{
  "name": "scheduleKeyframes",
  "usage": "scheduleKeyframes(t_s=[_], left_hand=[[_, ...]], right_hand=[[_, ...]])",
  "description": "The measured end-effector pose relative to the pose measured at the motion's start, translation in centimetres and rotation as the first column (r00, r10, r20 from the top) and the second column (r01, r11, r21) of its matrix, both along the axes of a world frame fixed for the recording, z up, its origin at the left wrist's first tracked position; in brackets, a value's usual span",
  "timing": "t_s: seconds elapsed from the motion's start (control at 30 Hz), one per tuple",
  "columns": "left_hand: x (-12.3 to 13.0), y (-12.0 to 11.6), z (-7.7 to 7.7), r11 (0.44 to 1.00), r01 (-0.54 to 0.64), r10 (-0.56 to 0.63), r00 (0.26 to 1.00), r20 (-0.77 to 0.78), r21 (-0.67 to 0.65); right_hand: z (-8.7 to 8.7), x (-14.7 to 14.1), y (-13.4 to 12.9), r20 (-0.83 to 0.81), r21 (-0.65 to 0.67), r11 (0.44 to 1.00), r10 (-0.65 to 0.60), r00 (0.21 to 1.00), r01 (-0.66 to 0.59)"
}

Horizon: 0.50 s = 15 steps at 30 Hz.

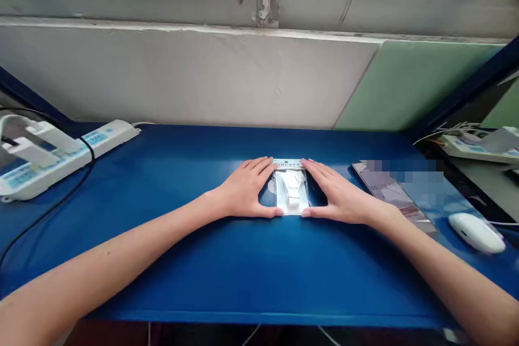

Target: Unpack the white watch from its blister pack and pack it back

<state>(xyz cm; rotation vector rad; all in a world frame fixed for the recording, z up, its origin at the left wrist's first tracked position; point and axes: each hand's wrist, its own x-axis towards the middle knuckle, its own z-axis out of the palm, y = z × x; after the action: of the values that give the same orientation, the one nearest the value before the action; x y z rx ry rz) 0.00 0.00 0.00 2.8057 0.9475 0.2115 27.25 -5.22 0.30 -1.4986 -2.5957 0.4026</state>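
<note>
A small clear packet point(292, 194) with a white item inside and a pale blue printed header lies flat on the blue table point(243, 270). My left hand point(249, 189) rests at its left side, thumb tip on the lower left corner and fingertips at the upper left corner. On the other side, my right hand point(334, 192) touches the right corners in the same way. Both hands have thumb and fingers spread apart, framing the packet without wrapping round it.
At the far left a white power strip point(109, 138) holds plugs, with a black cable point(52, 208) trailing forward. A phone point(391, 192) lies beyond my right forearm, near a white mouse point(476, 232). A wall point(182, 75) rises behind the table.
</note>
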Motion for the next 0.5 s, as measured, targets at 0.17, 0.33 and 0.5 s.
scheduleKeyframes(t_s=[0.17, 0.33, 0.5], left_hand=[[-0.12, -0.14, -0.11, 1.0, 0.005, -0.005, 1.0, 0.027, -0.009], [-0.24, -0.01, -0.26, 1.0, 0.017, -0.017, 0.999, 0.049, -0.012], [-0.28, 0.01, -0.19, 1.0, 0.024, -0.024, 0.999, 0.043, -0.004]], right_hand=[[0.26, 0.09, 0.0, -0.003, 0.026, 0.999, 0.029, 1.0, -0.029], [0.37, 0.07, -0.04, -0.001, 0.043, 0.998, 0.045, 0.999, -0.045], [0.34, 0.27, 0.0, 0.008, 0.048, 0.997, 0.057, 0.998, -0.057]])
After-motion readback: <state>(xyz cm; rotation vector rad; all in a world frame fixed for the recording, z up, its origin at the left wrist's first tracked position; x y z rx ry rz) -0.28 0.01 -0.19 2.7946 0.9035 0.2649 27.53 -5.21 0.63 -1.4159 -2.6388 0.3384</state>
